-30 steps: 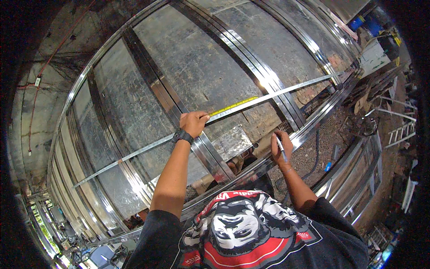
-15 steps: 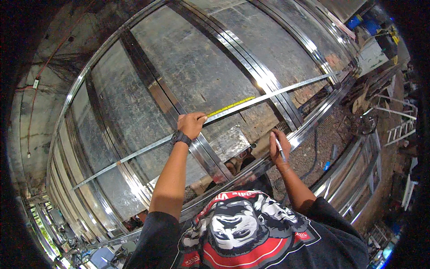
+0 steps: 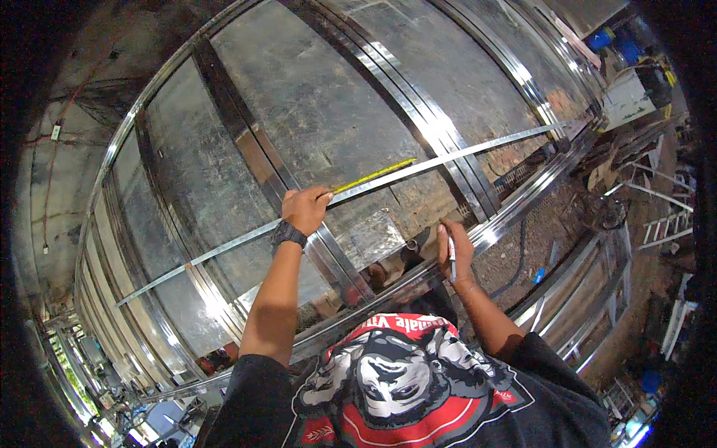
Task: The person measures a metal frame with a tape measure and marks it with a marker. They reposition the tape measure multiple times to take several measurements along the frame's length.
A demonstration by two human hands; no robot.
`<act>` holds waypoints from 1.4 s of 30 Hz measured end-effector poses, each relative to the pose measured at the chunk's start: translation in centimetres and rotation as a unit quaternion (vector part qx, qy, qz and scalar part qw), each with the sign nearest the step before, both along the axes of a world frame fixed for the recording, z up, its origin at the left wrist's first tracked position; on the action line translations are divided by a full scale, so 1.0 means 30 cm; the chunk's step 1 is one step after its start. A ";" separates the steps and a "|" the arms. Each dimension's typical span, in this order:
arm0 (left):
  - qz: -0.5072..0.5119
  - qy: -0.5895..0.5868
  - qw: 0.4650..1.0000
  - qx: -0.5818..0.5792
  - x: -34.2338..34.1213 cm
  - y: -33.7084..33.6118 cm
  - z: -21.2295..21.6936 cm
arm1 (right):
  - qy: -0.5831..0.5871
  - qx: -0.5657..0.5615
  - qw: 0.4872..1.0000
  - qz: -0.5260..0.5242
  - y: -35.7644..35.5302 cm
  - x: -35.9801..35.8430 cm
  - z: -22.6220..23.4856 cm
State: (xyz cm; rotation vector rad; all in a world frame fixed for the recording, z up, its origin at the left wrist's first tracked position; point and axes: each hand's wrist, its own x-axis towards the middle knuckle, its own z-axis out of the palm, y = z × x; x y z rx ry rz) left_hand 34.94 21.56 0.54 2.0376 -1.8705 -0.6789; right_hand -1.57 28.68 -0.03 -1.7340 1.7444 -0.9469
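Turning a little more upright, the marker (image 3: 452,263) is changing its angle in the right hand (image 3: 461,248) since the earlier frame, while the left hand (image 3: 305,209) is keeping its place on the metalwork and the whole view is shifting slightly. Both hands are working well apart. Fingers of the left are closing on the near end of a yellow tape measure (image 3: 373,175), whose blade is running rightward along the far edge of a thin metal strip (image 3: 515,139). Right fingers are wrapping the marker near the near rail (image 3: 491,233); whether they are touching it, I cannot tell. A dark watch (image 3: 287,234) is circling the left wrist. Beneath the strip, paired metal bars (image 3: 340,265) are crossing scuffed grey panels (image 3: 314,97). Farther right, a small blue object (image 3: 538,275) is lying on the ground, and another metal frame (image 3: 556,306) is resting beyond it.
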 end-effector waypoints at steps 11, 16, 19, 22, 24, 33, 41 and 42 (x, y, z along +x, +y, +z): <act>-0.058 -0.065 0.995 -0.046 -0.001 0.001 -0.005 | 0.138 -0.089 0.986 0.031 -0.233 -0.342 0.025; -0.071 -0.086 0.993 -0.037 -0.016 -0.010 0.004 | 0.148 -0.026 0.983 0.109 -0.322 -0.501 -0.031; -0.073 -0.092 0.992 -0.036 -0.024 -0.005 0.013 | 0.159 0.026 0.980 0.120 -0.311 -0.518 -0.044; -0.074 -0.099 0.991 -0.045 -0.023 -0.002 0.011 | 0.131 0.011 0.988 0.081 -0.318 -0.492 -0.040; -0.071 -0.115 0.990 -0.027 -0.032 0.004 0.006 | 0.122 0.020 0.989 0.076 -0.317 -0.493 -0.027; -0.075 -0.123 0.989 -0.043 -0.048 -0.007 0.014 | 0.110 0.068 0.990 0.060 -0.311 -0.497 -0.028; -0.080 -0.132 0.986 -0.064 -0.050 -0.017 0.016 | 0.077 0.090 0.990 0.070 -0.310 -0.518 -0.059; -0.078 -0.131 0.986 -0.071 -0.046 -0.013 0.009 | 0.093 0.077 0.990 0.071 -0.313 -0.511 -0.045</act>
